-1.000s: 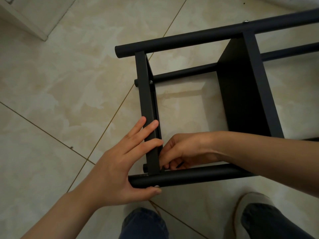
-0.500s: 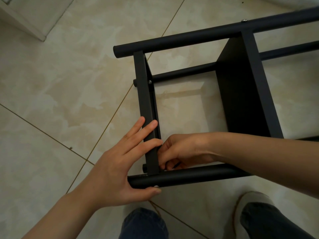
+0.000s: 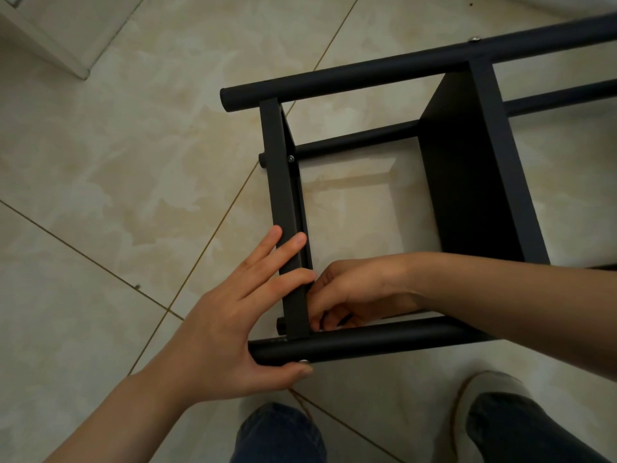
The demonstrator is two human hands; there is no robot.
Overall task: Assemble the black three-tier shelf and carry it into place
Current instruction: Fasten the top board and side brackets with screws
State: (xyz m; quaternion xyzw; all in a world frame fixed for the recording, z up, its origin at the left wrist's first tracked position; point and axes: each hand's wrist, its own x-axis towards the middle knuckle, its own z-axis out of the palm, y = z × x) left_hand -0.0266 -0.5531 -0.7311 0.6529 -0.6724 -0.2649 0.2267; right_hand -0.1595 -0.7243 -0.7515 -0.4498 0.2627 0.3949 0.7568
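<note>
Shelf [image 3: 467, 182] on its side on floor [image 3: 117, 178]. L hand [image 3: 233, 322] flat, fingers straight on end board [image 3: 283, 195], thumb under near pole [image 3: 384, 342]. R hand [image 3: 354, 292] curled at inside corner; can't tell what it grips.

Right hand [image 3: 354, 289]: its fingers [image 3: 322, 304] curl in behind the end panel [image 3: 287, 228]; I can't see the tips.
Small dark piece [image 3: 347, 317]: pinched in those fingers, with too little showing for me to name it.
Shelf [image 3: 467, 182]: runs off my right edge; I can't tell how far it goes.
Screw head [image 3: 303, 361]: half covered by the left hand [image 3: 233, 322] thumb.
Shoe [image 3: 487, 396]: cropped by the bottom edge.
White corner [image 3: 50, 35]: cropped top left; I can't identify it.
</note>
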